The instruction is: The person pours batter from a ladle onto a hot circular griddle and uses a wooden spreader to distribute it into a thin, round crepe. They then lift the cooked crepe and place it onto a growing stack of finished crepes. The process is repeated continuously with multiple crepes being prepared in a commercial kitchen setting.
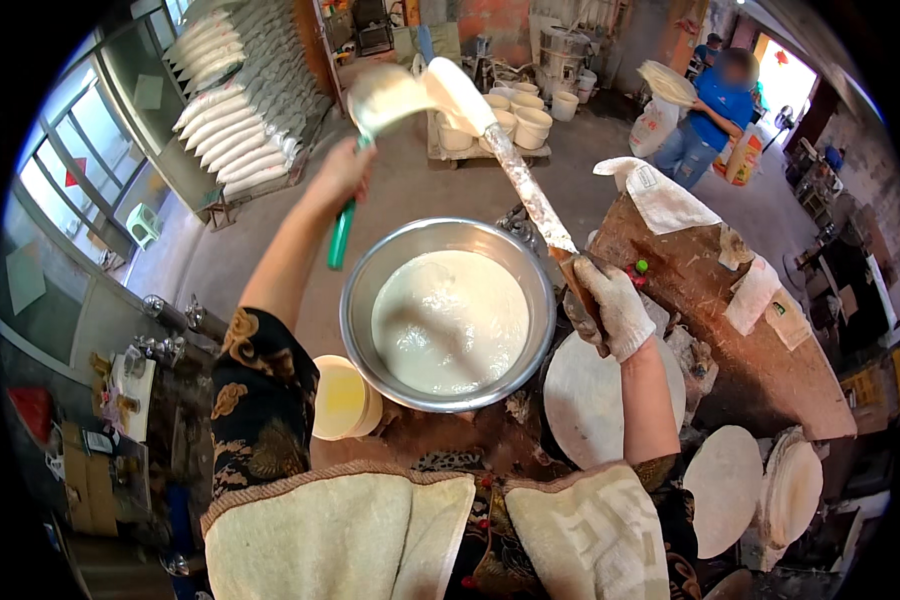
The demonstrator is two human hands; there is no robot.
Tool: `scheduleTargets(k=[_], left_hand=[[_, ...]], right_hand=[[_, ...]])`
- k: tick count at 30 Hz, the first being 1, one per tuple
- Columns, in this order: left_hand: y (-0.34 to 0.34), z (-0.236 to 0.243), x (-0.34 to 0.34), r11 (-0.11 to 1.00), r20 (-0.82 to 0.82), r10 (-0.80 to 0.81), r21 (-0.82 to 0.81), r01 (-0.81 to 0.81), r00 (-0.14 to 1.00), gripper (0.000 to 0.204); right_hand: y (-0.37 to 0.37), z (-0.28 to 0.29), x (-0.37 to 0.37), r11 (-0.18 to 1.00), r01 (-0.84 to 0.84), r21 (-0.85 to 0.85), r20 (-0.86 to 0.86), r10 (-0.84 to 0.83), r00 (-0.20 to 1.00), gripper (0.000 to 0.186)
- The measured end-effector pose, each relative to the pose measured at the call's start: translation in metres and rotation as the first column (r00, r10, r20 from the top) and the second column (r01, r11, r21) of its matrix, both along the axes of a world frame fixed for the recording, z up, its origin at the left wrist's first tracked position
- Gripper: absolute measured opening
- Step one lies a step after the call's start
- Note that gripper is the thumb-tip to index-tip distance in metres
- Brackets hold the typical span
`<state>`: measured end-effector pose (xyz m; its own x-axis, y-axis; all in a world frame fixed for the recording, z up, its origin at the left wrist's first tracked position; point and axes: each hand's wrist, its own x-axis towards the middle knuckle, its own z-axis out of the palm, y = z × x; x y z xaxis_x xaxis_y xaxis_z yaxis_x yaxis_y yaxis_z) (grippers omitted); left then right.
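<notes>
My left hand (340,175), bare, is closed around the green handle of a ladle (342,230). The ladle's pale head is blurred and meets or overlaps the whitened end of a long wooden paddle (520,175). White batter coats much of that paddle. In a white glove, my right hand (618,308) grips its brown lower end. Both tools are raised beyond a wide steel basin (348,320) of white liquid batter (450,320), with a shadow across its surface. A pale yellow bucket (370,410) containing yellowish liquid stands left of the basin.
Right of the basin lie a round pale disc (595,400) and a brown tabletop (760,370) with cloths (670,200). White buckets (532,130) stand on a low cart ahead. Stacked sacks (230,120) rise at far left. Another person (715,120) in blue carries things at far right.
</notes>
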<state>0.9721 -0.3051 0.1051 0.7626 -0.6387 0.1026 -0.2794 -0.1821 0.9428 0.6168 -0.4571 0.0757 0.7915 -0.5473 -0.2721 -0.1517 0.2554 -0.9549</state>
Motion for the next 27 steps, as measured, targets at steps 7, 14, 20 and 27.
scheduleTargets(k=[7,14,20,27], left_hand=[[-0.015,-0.098,-0.091,0.912,-0.967,-0.245,-0.256,0.321,-0.078,0.021],[-0.055,-0.117,-0.130,0.822,-0.969,-0.211,-0.248,0.512,-0.130,0.016],[-0.115,-0.108,-0.259,0.480,-0.869,-0.428,0.017,0.877,0.250,0.017],[-0.150,-0.075,-0.452,0.126,-0.878,-0.412,-0.320,0.939,-0.244,0.021]], right_hand=[[-0.009,-0.107,-0.035,0.996,-0.086,0.015,-0.263,0.087,0.961,0.038],[0.036,-0.146,-0.260,0.977,0.176,-0.123,-0.407,-0.211,0.889,0.037],[0.081,-0.133,-0.341,0.718,0.572,-0.397,-0.181,-0.672,0.718,0.045],[0.244,-0.190,-0.486,0.330,0.217,-0.919,-0.332,-0.943,0.029,0.048]])
